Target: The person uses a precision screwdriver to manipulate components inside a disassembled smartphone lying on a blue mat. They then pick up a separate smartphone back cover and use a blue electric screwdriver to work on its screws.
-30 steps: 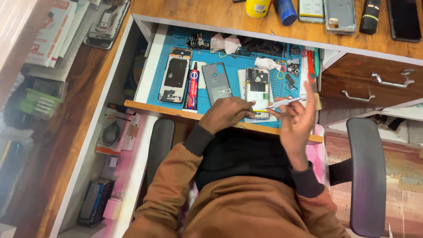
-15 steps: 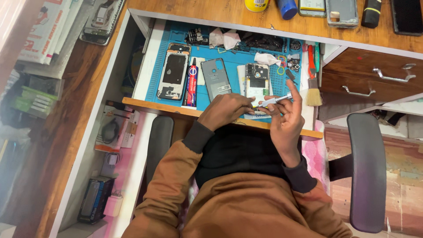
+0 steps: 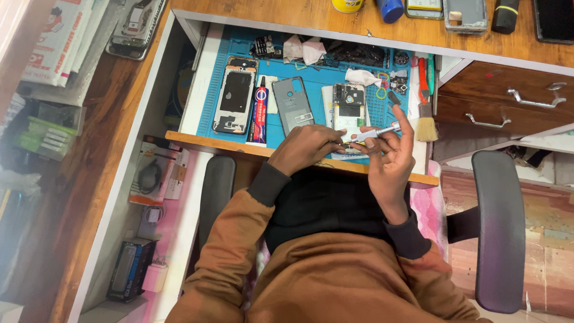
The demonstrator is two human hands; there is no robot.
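Note:
My left hand [image 3: 305, 148] rests at the near edge of a blue work mat [image 3: 311, 72], its fingers closed on the tip end of a thin silver tool [image 3: 378, 133]. My right hand [image 3: 388, 158] holds the same tool near its middle, palm turned up, fingers curled. Just beyond the hands lies an opened phone [image 3: 348, 110] with its circuit board showing. A grey phone back cover [image 3: 293, 105] lies to its left.
A glue tube [image 3: 259, 110] and another opened phone frame [image 3: 234, 96] lie on the mat's left. A brush [image 3: 426, 116], white cloths [image 3: 303, 49] and small parts sit further back. Wooden drawers [image 3: 508, 98] stand right, chair armrests [image 3: 498, 227] at both sides.
The view has shifted a little. My right hand has dropped slightly and the silver tool now lies flatter between both hands; my left hand stays at the mat's edge.

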